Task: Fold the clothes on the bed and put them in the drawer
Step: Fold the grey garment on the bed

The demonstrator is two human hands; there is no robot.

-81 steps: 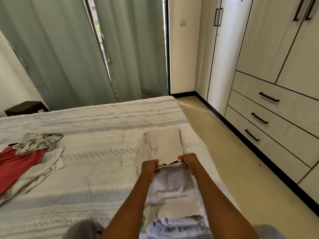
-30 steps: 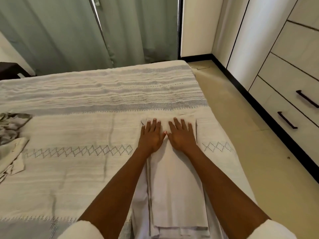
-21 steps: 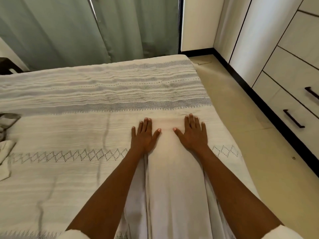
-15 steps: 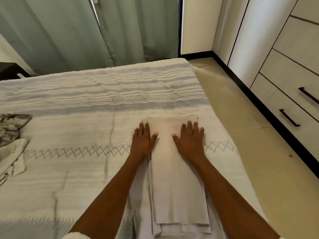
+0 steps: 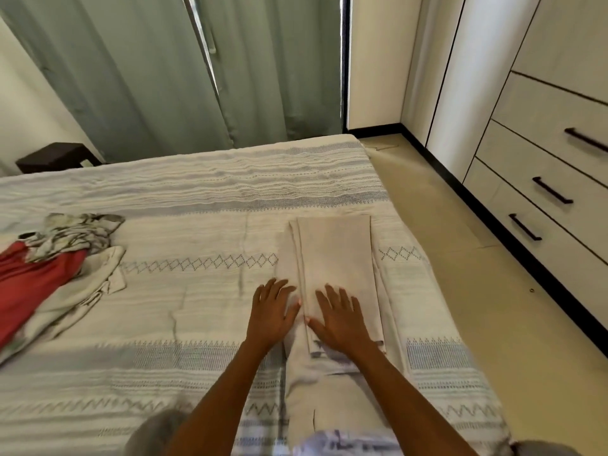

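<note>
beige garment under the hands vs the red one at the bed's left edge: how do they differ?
The beige cloth garment lies folded into a long flat strip; the red fabric garment lies spread loose, not folded. The beige one has both the left hand and right hand flat on it; the red one is untouched. The red one is tangled among other clothes; the beige one lies alone. Both rest on the bed.

Red garment (image 5: 29, 284) cut off at left edge, motion-blurred. Beige trousers (image 5: 335, 278): near end runs off bottom edge, part hidden under right hand (image 5: 342, 320). Top drawer (image 5: 559, 106) cropped at right edge. Nightstand (image 5: 54, 157) partly behind bed (image 5: 197, 199).
</note>
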